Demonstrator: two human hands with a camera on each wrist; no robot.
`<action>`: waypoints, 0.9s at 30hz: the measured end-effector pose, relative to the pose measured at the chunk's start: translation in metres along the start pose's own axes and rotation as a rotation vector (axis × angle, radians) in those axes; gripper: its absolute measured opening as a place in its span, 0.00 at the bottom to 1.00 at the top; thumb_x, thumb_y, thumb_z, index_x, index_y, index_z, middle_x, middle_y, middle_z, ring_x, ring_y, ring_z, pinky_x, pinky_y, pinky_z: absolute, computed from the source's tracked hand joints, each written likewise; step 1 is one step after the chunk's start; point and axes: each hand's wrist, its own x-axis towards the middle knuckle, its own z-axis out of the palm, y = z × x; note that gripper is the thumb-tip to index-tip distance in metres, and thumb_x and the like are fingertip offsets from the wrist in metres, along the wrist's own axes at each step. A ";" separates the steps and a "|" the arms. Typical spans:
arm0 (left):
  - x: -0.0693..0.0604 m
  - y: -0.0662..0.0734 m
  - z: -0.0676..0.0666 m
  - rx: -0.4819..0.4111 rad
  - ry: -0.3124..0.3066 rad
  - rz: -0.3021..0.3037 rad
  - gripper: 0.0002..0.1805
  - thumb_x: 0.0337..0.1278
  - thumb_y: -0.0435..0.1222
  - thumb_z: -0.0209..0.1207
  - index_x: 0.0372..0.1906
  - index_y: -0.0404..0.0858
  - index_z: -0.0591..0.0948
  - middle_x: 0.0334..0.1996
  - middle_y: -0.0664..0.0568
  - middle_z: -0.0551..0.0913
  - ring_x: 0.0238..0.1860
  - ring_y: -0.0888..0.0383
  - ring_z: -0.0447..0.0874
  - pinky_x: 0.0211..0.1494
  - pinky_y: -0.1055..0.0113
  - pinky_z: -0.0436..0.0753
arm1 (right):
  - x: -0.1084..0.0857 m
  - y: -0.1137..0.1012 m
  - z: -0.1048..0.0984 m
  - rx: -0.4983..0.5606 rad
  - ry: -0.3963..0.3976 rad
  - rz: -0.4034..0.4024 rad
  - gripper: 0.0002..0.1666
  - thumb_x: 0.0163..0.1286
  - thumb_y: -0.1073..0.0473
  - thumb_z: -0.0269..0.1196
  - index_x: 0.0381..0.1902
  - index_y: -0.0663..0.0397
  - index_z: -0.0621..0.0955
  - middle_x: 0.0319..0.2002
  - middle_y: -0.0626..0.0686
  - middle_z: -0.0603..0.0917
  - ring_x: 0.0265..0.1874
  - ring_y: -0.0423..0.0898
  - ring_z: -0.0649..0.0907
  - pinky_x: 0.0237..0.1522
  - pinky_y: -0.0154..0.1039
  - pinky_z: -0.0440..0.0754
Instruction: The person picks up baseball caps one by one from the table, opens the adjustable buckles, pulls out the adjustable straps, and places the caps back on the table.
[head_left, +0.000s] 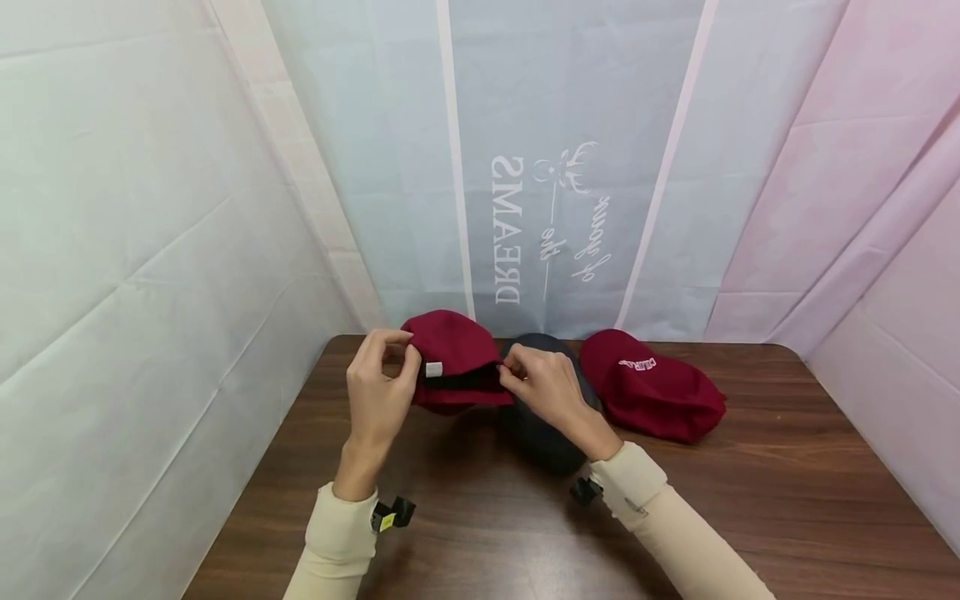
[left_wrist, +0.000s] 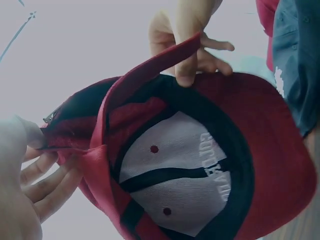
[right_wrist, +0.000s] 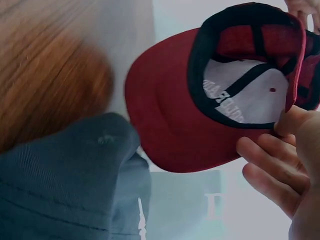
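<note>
Both hands hold up a dark red baseball cap (head_left: 450, 342) above the back of the table, its hollow side towards the wrist cameras. My left hand (head_left: 378, 387) pinches the cap's back edge, by a small buckle in the left wrist view. Thumb and fingers of my right hand (head_left: 551, 383) grip the rim where the sweatband meets the brim (right_wrist: 165, 105). A red strap (left_wrist: 150, 65) arches across the opening, one end near the right thumb. White backing with dark tape shows inside the crown. A white label (head_left: 433, 369) sits on the dark inner band.
A dark blue-grey cap (head_left: 543, 446) lies on the brown wooden table (head_left: 480, 533), partly behind the right hand. Right of it lies another red cap (head_left: 660, 396) with white lettering. Pale cloth panels (head_left: 390, 167) stand around the table's back and sides.
</note>
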 end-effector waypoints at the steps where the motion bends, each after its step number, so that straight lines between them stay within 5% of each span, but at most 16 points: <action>1: 0.000 0.000 0.000 0.002 -0.005 0.002 0.08 0.63 0.22 0.62 0.43 0.32 0.86 0.35 0.43 0.86 0.31 0.51 0.87 0.40 0.78 0.81 | 0.001 0.002 0.002 -0.006 0.006 -0.004 0.11 0.67 0.62 0.71 0.28 0.45 0.81 0.24 0.43 0.86 0.18 0.36 0.77 0.21 0.31 0.69; 9: -0.006 -0.007 0.002 0.008 -0.039 0.065 0.08 0.60 0.21 0.62 0.42 0.33 0.85 0.37 0.44 0.86 0.34 0.53 0.84 0.40 0.67 0.84 | 0.011 0.013 0.017 -0.055 0.056 -0.027 0.09 0.67 0.63 0.70 0.30 0.46 0.82 0.26 0.44 0.87 0.17 0.37 0.79 0.19 0.34 0.72; 18: -0.016 -0.020 0.006 -0.020 -0.083 0.140 0.09 0.57 0.19 0.61 0.39 0.32 0.83 0.38 0.44 0.85 0.33 0.54 0.81 0.42 0.76 0.79 | 0.017 0.022 0.034 -0.086 0.087 0.004 0.06 0.68 0.64 0.68 0.32 0.47 0.83 0.28 0.46 0.89 0.17 0.41 0.80 0.19 0.40 0.77; 27: -0.032 -0.032 0.010 0.027 -0.232 0.089 0.08 0.58 0.22 0.61 0.40 0.34 0.82 0.40 0.46 0.84 0.39 0.53 0.84 0.44 0.63 0.85 | 0.017 0.026 0.045 -0.108 0.007 0.079 0.05 0.68 0.63 0.69 0.34 0.47 0.84 0.26 0.47 0.89 0.15 0.43 0.76 0.17 0.40 0.72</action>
